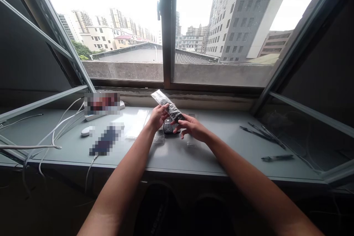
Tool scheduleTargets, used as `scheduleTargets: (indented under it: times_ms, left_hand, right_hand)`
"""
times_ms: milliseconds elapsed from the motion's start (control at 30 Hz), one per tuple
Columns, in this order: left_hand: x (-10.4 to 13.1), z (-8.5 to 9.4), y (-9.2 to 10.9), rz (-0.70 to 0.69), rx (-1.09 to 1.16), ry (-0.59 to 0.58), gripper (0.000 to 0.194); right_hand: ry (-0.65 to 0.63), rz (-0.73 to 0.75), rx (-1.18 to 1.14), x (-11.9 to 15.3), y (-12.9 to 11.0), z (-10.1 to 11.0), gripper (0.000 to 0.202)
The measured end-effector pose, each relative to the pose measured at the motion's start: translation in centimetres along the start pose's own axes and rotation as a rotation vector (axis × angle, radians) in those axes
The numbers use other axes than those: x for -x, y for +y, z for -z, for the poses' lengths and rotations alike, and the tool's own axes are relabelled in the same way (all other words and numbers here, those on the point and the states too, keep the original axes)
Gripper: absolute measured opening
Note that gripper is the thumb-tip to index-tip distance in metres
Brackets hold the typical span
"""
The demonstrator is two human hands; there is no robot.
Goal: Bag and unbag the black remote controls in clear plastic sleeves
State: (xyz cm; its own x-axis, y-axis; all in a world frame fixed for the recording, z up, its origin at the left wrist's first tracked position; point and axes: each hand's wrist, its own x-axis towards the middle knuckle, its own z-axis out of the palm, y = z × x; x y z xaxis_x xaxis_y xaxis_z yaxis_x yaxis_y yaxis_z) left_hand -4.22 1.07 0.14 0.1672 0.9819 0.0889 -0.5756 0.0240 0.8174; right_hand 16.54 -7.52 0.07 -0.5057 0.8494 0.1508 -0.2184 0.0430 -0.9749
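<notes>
Left hand (158,116) and right hand (194,128) hold dark oblong remote (174,112) in clear plastic sleeve (158,96), tilted. Black keypad remotes (167,125) below, grey tabletop (188,160).

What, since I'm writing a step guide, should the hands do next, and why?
Perhaps the left hand should smooth the loose upper end of the clear sleeve: it juts past the dark remote-like item inside, and the right hand holds the lower end.
</notes>
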Motion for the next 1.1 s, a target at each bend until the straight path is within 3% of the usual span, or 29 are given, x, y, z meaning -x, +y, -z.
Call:
scheduleTargets:
  times_ms: [167,333,767,900,1100]
  left_hand:
    - [0.1,0.1,-0.1,0.004,-0.017,-0.042,0.037]
    - [0.2,0.3,-0.7,0.042,-0.097,-0.193,0.04]
    - [1.3,0.0,-0.4,0.135,-0.251,-0.443,0.048]
    - [1.5,-0.2,-0.4,0.134,-0.271,-0.456,0.047]
    - [1.6,-0.7,-0.6,0.056,-0.227,-0.372,0.042]
  right_hand:
    - [0.046,0.014,0.064,-0.2,0.1,-0.1,0.043]
    - [0.169,0.022,0.083,-0.8,0.9,0.3,0.047]
    - [0.237,0.09,0.204,-0.6,0.9,0.6,0.047]
    - [0.25,0.093,0.215,-0.5,0.8,0.6,0.046]
    - [0.274,0.077,0.199,-0.6,0.8,0.7,0.043]
